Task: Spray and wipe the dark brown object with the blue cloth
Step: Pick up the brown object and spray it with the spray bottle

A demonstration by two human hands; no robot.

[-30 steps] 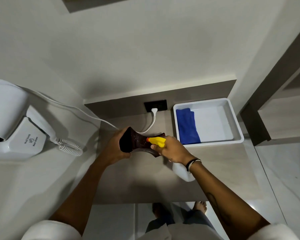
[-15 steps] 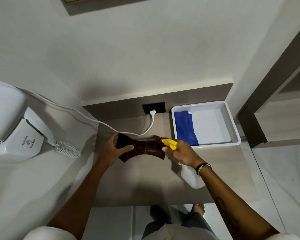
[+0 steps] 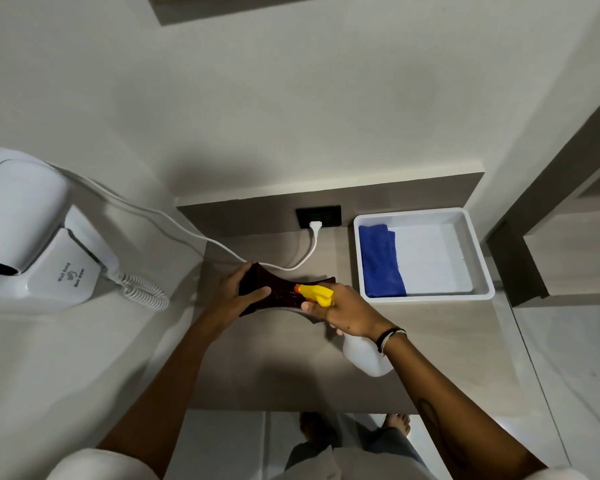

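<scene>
The right hand (image 3: 347,311) wraps around one spray bottle (image 3: 366,355), hiding its neck; only the yellow nozzle (image 3: 315,293) and white base show. The left hand (image 3: 234,296) pinches the left end of one dark brown object (image 3: 284,294) above the counter (image 3: 274,372), its right end hidden. One blue cloth (image 3: 380,261) lies folded in one white tray (image 3: 478,258), far right

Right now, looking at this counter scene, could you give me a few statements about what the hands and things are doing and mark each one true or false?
1. The blue cloth lies inside the white tray. True.
2. The right hand holds the cloth. False: it holds a spray bottle with a yellow nozzle, aimed at the dark brown object.
3. The left hand grips the dark brown object. True.
4. The white plug lies loose on the counter. False: it sits in the black wall socket.
5. The hair dryer is on the right side. False: it is on the left.
</scene>
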